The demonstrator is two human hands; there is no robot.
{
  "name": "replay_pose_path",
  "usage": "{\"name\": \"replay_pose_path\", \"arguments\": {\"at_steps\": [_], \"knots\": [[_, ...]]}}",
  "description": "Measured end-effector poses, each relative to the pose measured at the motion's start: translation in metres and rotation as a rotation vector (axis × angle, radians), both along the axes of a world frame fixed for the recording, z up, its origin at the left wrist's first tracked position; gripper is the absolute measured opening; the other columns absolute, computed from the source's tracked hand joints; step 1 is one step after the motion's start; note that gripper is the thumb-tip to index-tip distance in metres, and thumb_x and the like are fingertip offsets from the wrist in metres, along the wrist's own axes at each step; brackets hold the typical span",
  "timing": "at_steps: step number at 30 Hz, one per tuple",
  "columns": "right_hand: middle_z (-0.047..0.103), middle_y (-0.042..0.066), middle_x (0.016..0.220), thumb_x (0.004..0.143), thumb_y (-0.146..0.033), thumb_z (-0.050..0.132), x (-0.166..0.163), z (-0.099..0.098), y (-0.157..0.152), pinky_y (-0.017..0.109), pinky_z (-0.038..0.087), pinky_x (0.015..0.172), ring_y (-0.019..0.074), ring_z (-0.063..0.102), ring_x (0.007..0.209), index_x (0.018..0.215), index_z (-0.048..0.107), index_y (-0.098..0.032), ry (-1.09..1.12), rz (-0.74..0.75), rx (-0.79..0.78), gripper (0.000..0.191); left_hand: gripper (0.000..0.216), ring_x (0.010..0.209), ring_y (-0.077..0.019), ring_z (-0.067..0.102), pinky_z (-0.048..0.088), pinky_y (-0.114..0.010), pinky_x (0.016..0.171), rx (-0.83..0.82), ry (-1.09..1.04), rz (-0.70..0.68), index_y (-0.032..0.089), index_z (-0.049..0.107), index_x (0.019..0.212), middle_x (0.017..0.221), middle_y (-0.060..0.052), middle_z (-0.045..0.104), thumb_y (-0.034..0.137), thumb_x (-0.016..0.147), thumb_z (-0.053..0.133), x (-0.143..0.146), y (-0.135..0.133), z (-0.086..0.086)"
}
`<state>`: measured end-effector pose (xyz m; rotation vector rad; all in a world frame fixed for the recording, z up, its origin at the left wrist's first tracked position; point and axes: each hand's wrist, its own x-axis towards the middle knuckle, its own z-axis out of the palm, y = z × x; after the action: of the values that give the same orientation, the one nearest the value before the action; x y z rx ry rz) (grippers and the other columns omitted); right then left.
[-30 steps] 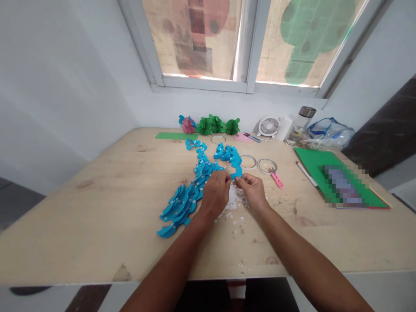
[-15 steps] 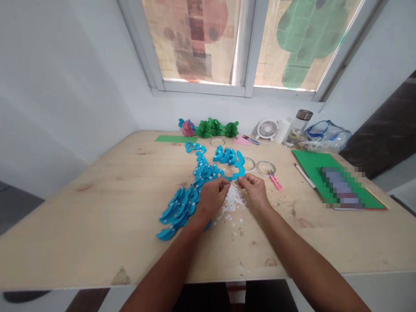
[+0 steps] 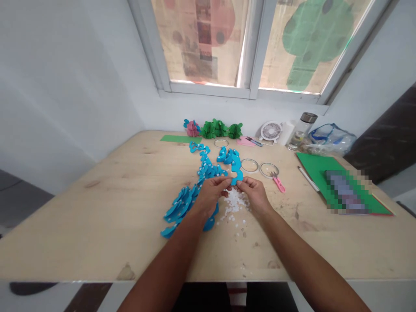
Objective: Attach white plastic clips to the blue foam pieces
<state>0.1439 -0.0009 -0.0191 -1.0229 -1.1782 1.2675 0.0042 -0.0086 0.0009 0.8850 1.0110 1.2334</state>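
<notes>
From my remote seat, both grips read as closed: the left hand (image 3: 209,196) and the right hand (image 3: 255,193) meet fingertip to fingertip over the middle of the desk (image 3: 97,216), each pinching the lower end of one curved blue cut-out (image 3: 236,175), which stands up just past the fingertips. The contact is small in the head view, so I cannot tell which fingers press which face of the paper. Directly under the hands lies a scatter of tiny white scraps (image 3: 234,203), and to the left a long overlapping row of blue pieces (image 3: 182,203) with white dots runs away from the desk's near edge; a second cluster lies just beyond the held piece. I judge that fine finger work on thin paper like this goes best with a light pinch close to the edge being worked, one hand steadying while the other does the picking, and the wrists low over the desk so the piece does not crease or flick into the row beside it. Farther out, to the right, are two tape rings (image 3: 249,165) and pink snips (image 3: 278,183), then a green sheet (image 3: 316,171). Along the back wall stand green paper decorations (image 3: 221,129), a small fan (image 3: 271,130) and a bottle (image 3: 300,130).
</notes>
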Motion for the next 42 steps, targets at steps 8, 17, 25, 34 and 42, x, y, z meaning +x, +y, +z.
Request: {"name": "replay_pose_path", "arguments": {"at_steps": [8, 17, 25, 34, 42], "knots": [[0.054, -0.002, 0.056, 0.07, -0.04, 0.064, 0.001, -0.003, 0.0, 0.023, 0.033, 0.052, 0.0113, 0.046, 0.053, 0.064, 0.062, -0.016, -0.131, 0.042, 0.056, 0.024, 0.014, 0.048, -0.0086, 0.044, 0.035, -0.022, 0.05, 0.147, 0.25, 0.146, 0.015, 0.063, 0.058, 0.05, 0.004, 0.053, 0.029, 0.06, 0.066, 0.002, -0.003, 0.004], [0.053, -0.002, 0.055, 0.075, -0.04, 0.056, 0.002, -0.005, 0.0, 0.023, 0.032, 0.051, 0.0116, 0.044, 0.052, 0.062, 0.062, -0.016, -0.339, -0.04, 0.167, 0.028, 0.014, 0.057, -0.0125, 0.052, 0.039, -0.023, 0.053, 0.186, 0.366, 0.155, 0.016, 0.064, 0.058, 0.058, 0.0, 0.06, 0.03, 0.061, 0.062, 0.003, -0.001, 0.001], [0.05, -0.002, 0.051, 0.072, -0.042, 0.057, 0.002, -0.003, 0.0, 0.023, 0.029, 0.048, 0.0108, 0.04, 0.049, 0.056, 0.058, -0.017, -0.3, 0.03, 0.128, 0.03, 0.033, 0.067, -0.0135, 0.058, 0.042, -0.022, 0.054, -0.017, -0.04, 0.019, 0.015, 0.069, 0.081, 0.079, -0.007, 0.067, 0.038, 0.057, 0.072, -0.008, 0.007, -0.007], [0.048, -0.003, 0.051, 0.073, -0.041, 0.057, -0.001, -0.002, -0.004, 0.022, 0.028, 0.046, 0.0101, 0.04, 0.048, 0.061, 0.06, -0.017, -0.278, 0.15, 0.091, 0.027, 0.024, 0.058, -0.0128, 0.058, 0.042, -0.024, 0.055, 0.038, 0.036, 0.208, 0.015, 0.066, 0.068, 0.06, -0.001, 0.063, 0.033, 0.055, 0.072, -0.002, 0.009, -0.01], [0.058, 0.001, 0.057, 0.071, -0.038, 0.06, 0.001, -0.009, 0.002, 0.024, 0.037, 0.051, 0.0135, 0.051, 0.055, 0.063, 0.062, -0.016, -0.224, 0.104, 0.065, 0.023, 0.025, 0.056, -0.0121, 0.057, 0.04, -0.023, 0.052, -0.033, -0.117, 0.164, 0.014, 0.062, 0.064, 0.058, 0.0, 0.06, 0.031, 0.05, 0.074, -0.001, 0.007, -0.008]]}}
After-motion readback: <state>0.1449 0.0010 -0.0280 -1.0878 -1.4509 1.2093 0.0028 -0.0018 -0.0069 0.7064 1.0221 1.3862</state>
